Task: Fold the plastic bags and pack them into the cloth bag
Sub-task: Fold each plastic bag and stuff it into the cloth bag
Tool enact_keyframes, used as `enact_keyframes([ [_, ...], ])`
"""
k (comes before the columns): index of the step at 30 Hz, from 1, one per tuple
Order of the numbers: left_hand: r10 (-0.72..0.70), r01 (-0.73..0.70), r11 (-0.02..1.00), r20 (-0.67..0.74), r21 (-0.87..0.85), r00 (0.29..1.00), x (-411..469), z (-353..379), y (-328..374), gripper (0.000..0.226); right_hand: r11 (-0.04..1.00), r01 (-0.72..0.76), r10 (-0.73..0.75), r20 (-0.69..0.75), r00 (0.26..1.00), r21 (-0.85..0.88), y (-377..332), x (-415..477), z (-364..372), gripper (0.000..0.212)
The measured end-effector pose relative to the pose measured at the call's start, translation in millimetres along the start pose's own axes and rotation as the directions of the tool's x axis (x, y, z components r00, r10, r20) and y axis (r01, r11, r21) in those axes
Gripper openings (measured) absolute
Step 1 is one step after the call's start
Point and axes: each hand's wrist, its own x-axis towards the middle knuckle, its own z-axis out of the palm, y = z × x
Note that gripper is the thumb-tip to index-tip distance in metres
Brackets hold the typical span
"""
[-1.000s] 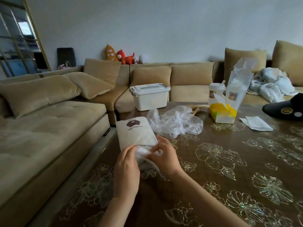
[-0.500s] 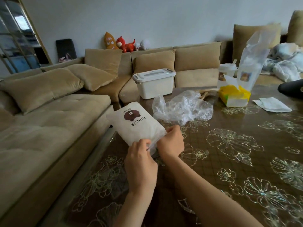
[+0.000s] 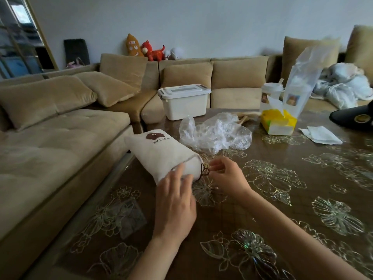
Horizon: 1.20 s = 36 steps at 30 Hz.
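Fingers (image 3: pixel 185 183) of the left hand (image 3: pixel 175 203) lie straight and slightly spread, pressing flat on the mouth end of the cloth bag (image 3: pixel 161 154). Those of the right hand (image 3: pixel 227 178) are curled just beside that mouth, right at the dark drawstring (image 3: pixel 205 171); whether they actually pinch the cord I cannot tell. The cloth bag looks plump and rests on its side near the left edge of the table (image 3: pixel 282 219), its mouth toward the person and its far end, printed with a brown bear and the word POPULAR, pointing to the sofa (image 3: pixel 60 138). Just behind it on the table sits a crumpled clear plastic bag (image 3: pixel 216 134). Farther right are a yellow tissue box (image 3: pixel 278 124), a lidded cup (image 3: pixel 271 93), a tall clear bag (image 3: pixel 302 77) standing upright and a white napkin (image 3: pixel 321 135). A white storage box (image 3: pixel 185 102) sits on the sofa seat beyond.
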Motion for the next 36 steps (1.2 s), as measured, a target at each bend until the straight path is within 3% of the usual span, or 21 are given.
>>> enact_keyframes([
  [2, 0.088, -0.078, 0.991, 0.094, -0.110, 0.992, 3.0, 8.6, 15.8, 0.029, 0.998, 0.015, -0.018, -0.046, 0.999, -0.055, 10.1, 3.0, -3.3, 0.018],
  [4, 0.069, -0.027, 0.979, 0.202, -0.204, 0.977, 8.0, 18.0, 33.0, 0.039, 0.968, 0.060, -0.084, -0.088, 0.993, -0.243, 17.8, 9.1, -8.1, 0.016],
  [6, 0.037, 0.042, 0.968, 0.306, -0.246, 0.951, 11.3, 25.9, 52.0, 0.047, 0.859, 0.137, -0.191, -0.060, 0.980, -0.493, 28.1, 15.5, -12.2, 0.023],
  [9, -0.055, 0.143, 0.979, 0.485, -0.146, 0.873, 17.5, 39.3, 60.3, 0.047, 0.679, 0.220, -0.242, 0.068, 0.968, -0.700, 40.8, 25.4, -15.1, 0.037],
  [12, -0.146, 0.198, 0.979, 0.539, -0.040, 0.830, 20.8, 52.8, 57.0, 0.053, 0.592, 0.291, -0.249, 0.173, 0.953, -0.752, 47.4, 48.1, -10.1, 0.049],
  [15, -0.138, 0.189, 0.981, 0.548, -0.038, 0.825, 22.9, 49.8, 59.9, 0.052, 0.502, 0.322, -0.263, 0.213, 0.941, -0.803, 42.9, 70.5, -3.6, 0.049],
  [19, -0.155, 0.218, 0.975, 0.579, -0.040, 0.800, 24.3, 50.1, 58.7, 0.053, 0.506, 0.299, -0.292, 0.166, 0.942, -0.809, 50.7, 79.7, -0.4, 0.049],
  [23, -0.164, 0.225, 0.973, 0.567, -0.040, 0.807, 21.9, 50.9, 57.9, 0.052, 0.545, 0.452, -0.552, 0.103, 0.827, -0.707, 59.5, 64.6, -7.8, 0.033],
  [25, -0.168, 0.242, 0.968, 0.540, -0.068, 0.825, 23.2, 50.1, 54.4, 0.052, 0.616, 0.511, -0.622, 0.027, 0.783, -0.600, 60.3, 46.6, -18.1, 0.017],
  [27, -0.166, 0.246, 0.965, 0.511, -0.092, 0.843, 23.0, 47.1, 58.2, 0.056, 0.711, 0.539, -0.607, -0.008, 0.795, -0.452, 59.1, 17.4, -41.6, 0.011],
  [30, -0.113, 0.166, 0.979, 0.358, -0.120, 0.927, 17.7, 37.7, 64.8, 0.070, 0.846, 0.460, -0.454, 0.088, 0.887, -0.270, 61.4, -23.1, -94.1, 0.018],
  [32, 0.070, -0.054, 0.991, 0.133, -0.120, 0.989, 15.3, 34.8, 73.5, 0.072, 0.920, 0.334, -0.327, 0.069, 0.943, -0.203, 74.5, -38.9, -134.3, 0.025],
  [34, 0.230, -0.229, 0.967, 0.000, -0.112, 0.973, 13.9, 38.3, 79.9, 0.072, 0.985, 0.170, -0.171, -0.033, 0.985, -0.026, 82.8, -39.3, -162.8, 0.031],
  [36, 0.267, -0.262, 0.953, 0.015, -0.155, 0.964, 17.0, 43.9, 95.6, 0.073, 0.982, 0.061, -0.041, -0.110, 0.993, 0.179, 86.2, -32.0, -181.2, 0.036],
])
